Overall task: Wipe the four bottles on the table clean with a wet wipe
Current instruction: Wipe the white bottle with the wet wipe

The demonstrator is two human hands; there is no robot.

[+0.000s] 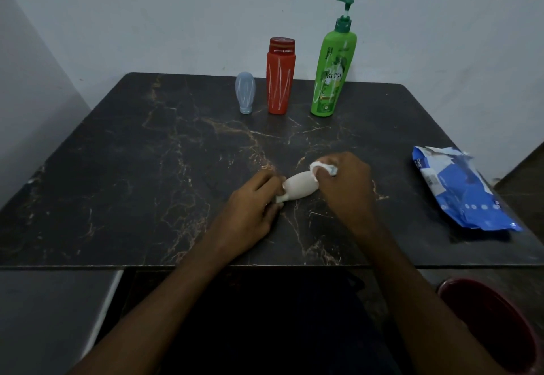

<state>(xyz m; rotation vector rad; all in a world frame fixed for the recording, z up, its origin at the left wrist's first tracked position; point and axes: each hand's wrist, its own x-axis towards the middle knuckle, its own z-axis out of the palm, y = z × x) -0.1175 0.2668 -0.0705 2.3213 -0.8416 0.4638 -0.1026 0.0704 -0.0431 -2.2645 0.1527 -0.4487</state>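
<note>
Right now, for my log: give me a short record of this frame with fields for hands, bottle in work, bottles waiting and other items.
in work: white bottle, lying on its side low over the table
left hand: grips its narrow end
right hand: holds wet wipe against its wide end
waiting: pale blue bottle, red bottle, green pump bottle, upright in a back row, white streaks on them
other: blue wipe pack at right

A small white bottle (300,187) is lying on its side near the front middle of the counter (117,168), with a crumpled white wet wipe (319,166) pressing against its wider end. Along the far edge, a pale blue bottle (245,92), a red-orange bottle (280,80) and a tall green pump bottle (332,71) are standing in a row, the first two showing white streaks.
</note>
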